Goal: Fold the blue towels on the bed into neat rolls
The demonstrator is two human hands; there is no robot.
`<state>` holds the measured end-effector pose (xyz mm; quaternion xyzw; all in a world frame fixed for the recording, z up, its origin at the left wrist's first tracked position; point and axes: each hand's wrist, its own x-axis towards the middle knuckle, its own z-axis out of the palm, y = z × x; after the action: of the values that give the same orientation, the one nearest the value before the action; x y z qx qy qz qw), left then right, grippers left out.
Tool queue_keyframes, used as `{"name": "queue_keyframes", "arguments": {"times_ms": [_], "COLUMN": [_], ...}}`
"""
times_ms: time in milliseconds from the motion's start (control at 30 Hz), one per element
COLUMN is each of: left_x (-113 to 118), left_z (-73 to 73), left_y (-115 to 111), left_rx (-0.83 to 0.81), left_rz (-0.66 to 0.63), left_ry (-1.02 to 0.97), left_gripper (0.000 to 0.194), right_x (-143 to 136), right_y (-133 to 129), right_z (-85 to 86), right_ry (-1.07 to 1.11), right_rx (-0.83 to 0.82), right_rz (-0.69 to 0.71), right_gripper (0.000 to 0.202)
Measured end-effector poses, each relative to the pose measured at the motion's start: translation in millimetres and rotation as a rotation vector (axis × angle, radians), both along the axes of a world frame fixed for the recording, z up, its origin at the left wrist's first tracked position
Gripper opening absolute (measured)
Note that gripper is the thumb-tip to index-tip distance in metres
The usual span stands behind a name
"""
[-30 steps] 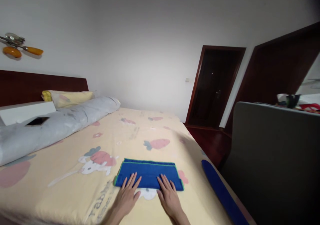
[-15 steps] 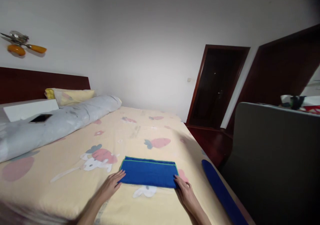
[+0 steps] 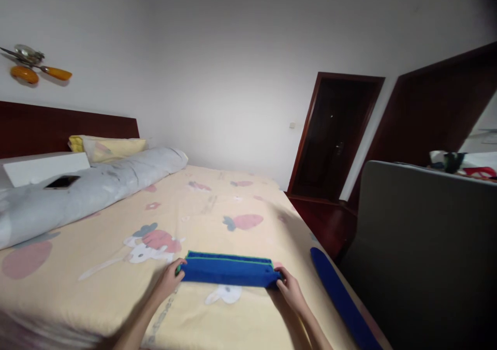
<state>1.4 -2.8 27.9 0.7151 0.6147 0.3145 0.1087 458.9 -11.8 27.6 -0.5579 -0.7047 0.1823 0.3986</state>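
A blue towel (image 3: 229,271) with green edging lies folded into a narrow strip on the bed (image 3: 209,319), its near part raised and bent over. At its left end my left hand (image 3: 173,276) is closed, thumb and fingers pinching the cloth. My right hand (image 3: 288,285) grips the opposite end, fingers curled round the corner. Between the hands the towel is stretched out nearly straight, and the green-edged far border shows behind the fold.
Along the bed's right edge lies a long blue strip (image 3: 341,298). A grey bolster (image 3: 116,181) carries a phone (image 3: 62,182), beside a white box (image 3: 46,168) and a yellow pillow (image 3: 116,149). A dark grey panel (image 3: 419,251) stands to the right of the bed.
Both hands went from resting on the towel's near corners to pinching its ends. The near edge has been lifted and turned over, so the towel looks narrower.
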Motion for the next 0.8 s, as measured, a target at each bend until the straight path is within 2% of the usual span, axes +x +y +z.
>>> {"name": "queue_keyframes", "arguments": {"times_ms": [200, 300, 367, 500, 600, 700, 800], "left_x": [13, 26, 47, 106, 134, 125, 91], "left_z": [-4.4, -6.5, -8.7, -17.9, -25.8, -30.1, -31.0], "left_y": [10, 8, 5, -2, -4, -3, -2], "left_rx": [-0.022, 0.038, 0.127, 0.223, 0.145, 0.111, 0.143], "left_rz": [0.229, 0.286, 0.180, -0.195, -0.286, -0.291, -0.256], "left_ry": [0.145, 0.200, 0.269, 0.398, 0.440, 0.460, 0.471], "left_gripper": [0.030, 0.046, 0.059, 0.076, 0.073, 0.065, 0.060], "right_x": [-6, -23, -46, -108, -136, -130, -96], "right_y": [17, 17, 14, 6, 3, 1, -1], "right_z": [-14.6, -14.8, -13.6, -14.5, -17.6, -20.9, -23.4], "right_ry": [-0.261, -0.305, -0.360, -0.464, -0.519, -0.559, -0.564], "right_rx": [0.070, 0.104, 0.162, 0.233, 0.180, 0.126, 0.109], "right_rz": [-0.233, -0.297, -0.216, 0.080, 0.174, 0.162, 0.098], "right_gripper": [0.042, 0.046, 0.051, 0.055, 0.058, 0.055, 0.053]}}
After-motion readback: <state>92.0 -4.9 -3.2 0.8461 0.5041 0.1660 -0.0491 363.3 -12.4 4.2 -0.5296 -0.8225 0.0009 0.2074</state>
